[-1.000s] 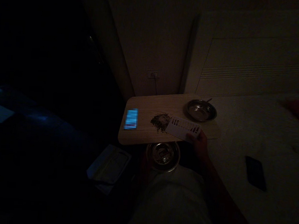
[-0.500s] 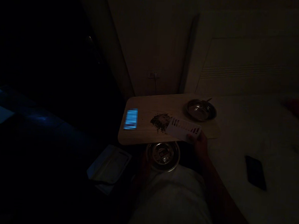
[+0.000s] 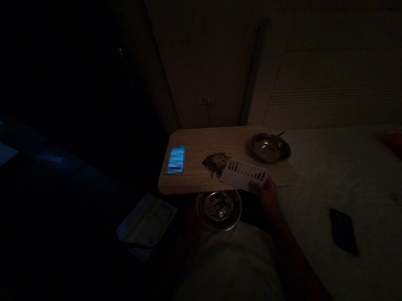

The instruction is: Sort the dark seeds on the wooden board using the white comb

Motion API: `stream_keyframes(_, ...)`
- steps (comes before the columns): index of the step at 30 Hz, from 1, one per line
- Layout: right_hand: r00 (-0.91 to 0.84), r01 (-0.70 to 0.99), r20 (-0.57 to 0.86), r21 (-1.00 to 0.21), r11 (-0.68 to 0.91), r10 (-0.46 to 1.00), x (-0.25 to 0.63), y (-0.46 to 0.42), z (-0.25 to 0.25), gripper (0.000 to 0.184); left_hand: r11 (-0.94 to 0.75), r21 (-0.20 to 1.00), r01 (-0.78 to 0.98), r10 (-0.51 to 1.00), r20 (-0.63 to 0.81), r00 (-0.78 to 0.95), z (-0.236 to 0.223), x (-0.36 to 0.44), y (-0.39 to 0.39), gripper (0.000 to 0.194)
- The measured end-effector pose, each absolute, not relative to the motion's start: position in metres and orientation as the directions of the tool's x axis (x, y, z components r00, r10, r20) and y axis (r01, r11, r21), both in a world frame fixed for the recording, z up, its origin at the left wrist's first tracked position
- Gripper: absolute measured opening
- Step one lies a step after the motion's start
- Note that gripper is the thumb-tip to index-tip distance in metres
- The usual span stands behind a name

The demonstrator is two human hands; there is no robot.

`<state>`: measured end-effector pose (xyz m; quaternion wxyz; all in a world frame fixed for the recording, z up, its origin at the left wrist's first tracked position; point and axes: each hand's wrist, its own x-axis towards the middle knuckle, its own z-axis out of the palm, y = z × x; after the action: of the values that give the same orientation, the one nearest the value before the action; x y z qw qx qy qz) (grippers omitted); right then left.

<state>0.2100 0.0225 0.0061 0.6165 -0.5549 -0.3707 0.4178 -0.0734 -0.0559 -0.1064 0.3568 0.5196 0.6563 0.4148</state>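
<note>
My right hand (image 3: 266, 190) grips a white plastic panel with a row of slots (image 3: 242, 173) by its near right corner. The panel's left end is at the right side of a pile of small dark bits (image 3: 215, 162), perhaps seeds or dried leaves, on a light wooden table (image 3: 195, 139). Under the table's near edge, a round steel bowl (image 3: 234, 218) with some bits in it sits at my lap. My left hand (image 3: 199, 216) is at the bowl's left rim and appears to hold it; deep shadow hides most of its fingers.
A second steel bowl (image 3: 271, 148) with a handle sticking out stands at the table's right end. A lit phone (image 3: 176, 160) lies at the left end. A dark phone (image 3: 343, 232) rests on the bed (image 3: 307, 202). Left of my lap is a pale box-like thing (image 3: 147, 222).
My right hand and the slotted panel have shifted slightly left. The steel bowl and my left hand look unmoved.
</note>
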Motion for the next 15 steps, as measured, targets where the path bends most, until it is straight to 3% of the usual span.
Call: stream_keyframes(15,0.314,-0.093,-0.022,-0.996,0.007,0.949,0.2098,0.0198,0.0087,0.043,0.104,0.928,0.357,0.981,-0.037,-0.188,-0.1062,-0.0739,-0.0560,0.064)
